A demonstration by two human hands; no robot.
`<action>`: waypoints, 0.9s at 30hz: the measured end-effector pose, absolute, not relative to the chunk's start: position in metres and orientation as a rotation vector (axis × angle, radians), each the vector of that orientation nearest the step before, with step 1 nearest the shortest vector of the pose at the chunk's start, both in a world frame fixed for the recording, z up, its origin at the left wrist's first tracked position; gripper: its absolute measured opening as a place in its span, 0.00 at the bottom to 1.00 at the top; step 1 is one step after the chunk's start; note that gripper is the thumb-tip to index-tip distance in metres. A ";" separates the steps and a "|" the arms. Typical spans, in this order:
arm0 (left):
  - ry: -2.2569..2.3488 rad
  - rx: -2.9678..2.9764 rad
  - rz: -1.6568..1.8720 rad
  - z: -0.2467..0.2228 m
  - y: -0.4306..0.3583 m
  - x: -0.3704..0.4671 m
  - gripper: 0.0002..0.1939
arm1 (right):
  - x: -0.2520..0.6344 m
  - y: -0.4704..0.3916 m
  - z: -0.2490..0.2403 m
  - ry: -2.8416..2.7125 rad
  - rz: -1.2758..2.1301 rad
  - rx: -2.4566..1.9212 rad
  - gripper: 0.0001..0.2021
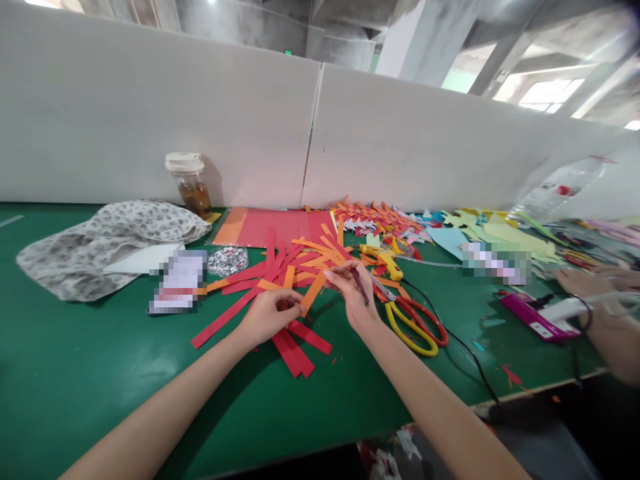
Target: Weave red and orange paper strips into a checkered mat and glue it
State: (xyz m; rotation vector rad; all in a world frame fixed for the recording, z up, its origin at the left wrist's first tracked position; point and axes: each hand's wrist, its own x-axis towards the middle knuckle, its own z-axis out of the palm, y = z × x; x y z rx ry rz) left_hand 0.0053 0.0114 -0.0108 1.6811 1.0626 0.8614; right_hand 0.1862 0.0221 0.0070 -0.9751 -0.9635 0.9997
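My left hand [273,315] has thumb and fingers pinched on the lower end of an orange paper strip [315,292]. Thumb and fingertips of my right hand [357,300] meet the strip's upper end. Tucked in the right hand is a slim dark pen-like stick [360,288]; its exact kind is unclear. Red paper strips [293,353] and more orange strips lie in a loose, crossing heap under and beyond both hands. Scissors [417,327] with one yellow and one red handle rest just right of my right hand, blades pointing towards it.
Behind the heap lie red and orange sheets [285,227] and folded paper pieces [375,217]. A yellow glue gun [385,260] trails a black cable. Left are a cup [190,187], patterned cloth [110,247] and phone [179,281]. Another person's hands [605,313] are beside a purple power strip [537,319].
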 end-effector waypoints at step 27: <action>1.095 1.179 1.347 -0.004 0.016 -0.001 0.17 | 0.191 0.023 0.006 -0.955 1.037 -0.917 0.18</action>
